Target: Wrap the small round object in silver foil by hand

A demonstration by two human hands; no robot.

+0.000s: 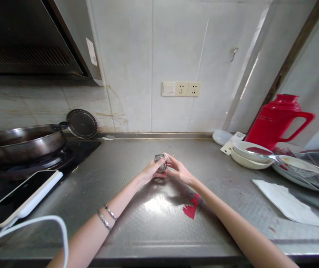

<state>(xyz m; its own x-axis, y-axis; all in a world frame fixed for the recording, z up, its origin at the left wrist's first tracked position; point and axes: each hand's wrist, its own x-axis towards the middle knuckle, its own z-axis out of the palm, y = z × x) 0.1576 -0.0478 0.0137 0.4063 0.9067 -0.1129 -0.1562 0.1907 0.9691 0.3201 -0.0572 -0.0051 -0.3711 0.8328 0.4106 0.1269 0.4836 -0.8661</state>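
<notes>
My left hand [151, 169] is closed around a small, clear, faceted glass-like object [161, 163], held just over the middle of the steel counter. Its exact kind is hard to make out, as fingers cover part of it. From the other side my right hand [177, 170] meets it, fingers bent. Between the right fingertips is a small white piece [166, 157], which looks like paper or tissue and touches the glass-like object's upper edge. A torn red scrap [191, 207] lies on the counter nearer to me, beside my right forearm.
A pan [25, 143] sits on the black stove at left, with a phone [20, 199] and white cable before it. At right are stacked bowls [251, 160], a red thermos [278, 121], plates and a white napkin [287, 203]. A tiled wall with sockets [181, 89] stands behind.
</notes>
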